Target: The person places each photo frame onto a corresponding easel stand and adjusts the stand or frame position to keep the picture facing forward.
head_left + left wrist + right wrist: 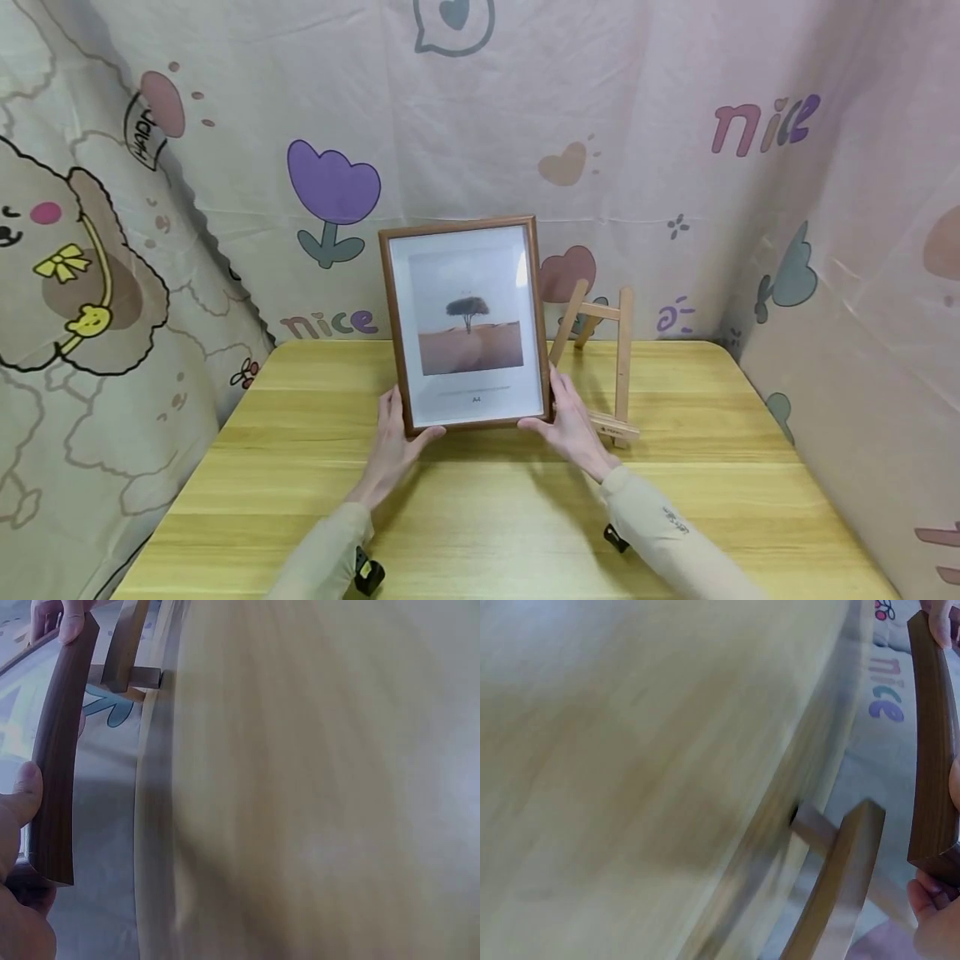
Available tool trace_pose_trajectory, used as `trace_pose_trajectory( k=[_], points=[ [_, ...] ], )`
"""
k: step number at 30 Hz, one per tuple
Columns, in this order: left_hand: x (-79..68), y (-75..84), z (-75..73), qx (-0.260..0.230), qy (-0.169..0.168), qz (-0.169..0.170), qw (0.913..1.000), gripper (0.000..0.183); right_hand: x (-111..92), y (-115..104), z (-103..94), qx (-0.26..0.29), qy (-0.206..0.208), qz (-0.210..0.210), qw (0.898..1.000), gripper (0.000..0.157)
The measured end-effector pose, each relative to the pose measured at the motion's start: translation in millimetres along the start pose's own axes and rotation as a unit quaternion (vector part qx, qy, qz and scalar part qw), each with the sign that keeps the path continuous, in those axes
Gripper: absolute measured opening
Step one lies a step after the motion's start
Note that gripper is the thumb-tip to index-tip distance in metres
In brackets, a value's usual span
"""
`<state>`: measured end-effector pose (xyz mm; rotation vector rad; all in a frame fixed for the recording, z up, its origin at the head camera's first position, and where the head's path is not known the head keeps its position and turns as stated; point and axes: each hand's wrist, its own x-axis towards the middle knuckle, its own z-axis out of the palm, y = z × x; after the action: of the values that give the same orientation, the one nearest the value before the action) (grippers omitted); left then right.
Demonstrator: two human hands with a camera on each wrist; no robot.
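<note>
A brown-edged picture frame [468, 333] with a print of a lone tree is held up over the table, its front toward me and slightly tilted. My left hand [393, 442] grips its lower left corner, thumb over the front edge. At the lower right corner my right hand [567, 425] holds it the same way. Both wrist views show the dark wooden edge of the picture frame [60, 742] with thumbs on its face. Just right of it stands a small wooden easel [624, 358] on the table, partly covered by the picture frame and my right hand.
The wood-grain table [300, 483] reaches back to a patterned cloth [465, 125] hung behind it. More of this cloth hangs at the left and right sides. Dark wrist devices [367, 573] sit under both sleeves.
</note>
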<state>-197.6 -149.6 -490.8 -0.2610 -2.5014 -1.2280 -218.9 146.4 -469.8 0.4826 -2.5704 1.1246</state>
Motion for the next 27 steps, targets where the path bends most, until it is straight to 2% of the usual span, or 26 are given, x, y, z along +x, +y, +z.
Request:
trace_pose_trajectory(
  k=[7,15,21,27],
  points=[
    [17.8,9.0,17.1,0.002,-0.016,0.023,0.9996,0.108,-1,12,-18.5,-0.025,0.040,-0.016,0.999,0.110],
    [36.0,19.8,44.8,-0.011,-0.023,0.065,0.9976,0.104,-6,24,-41.5,-0.017,0.058,0.026,0.998,0.113],
    [47.0,29.1,61.8,-0.017,-0.051,0.063,0.9965,0.106,-14,35,-54.9,-0.011,0.074,0.039,0.996,0.113],
    [57.4,37.0,75.8,-0.021,-0.063,0.080,0.9946,0.107,-20,47,-63.9,-0.013,0.100,0.035,0.994,0.112]
  ],
)
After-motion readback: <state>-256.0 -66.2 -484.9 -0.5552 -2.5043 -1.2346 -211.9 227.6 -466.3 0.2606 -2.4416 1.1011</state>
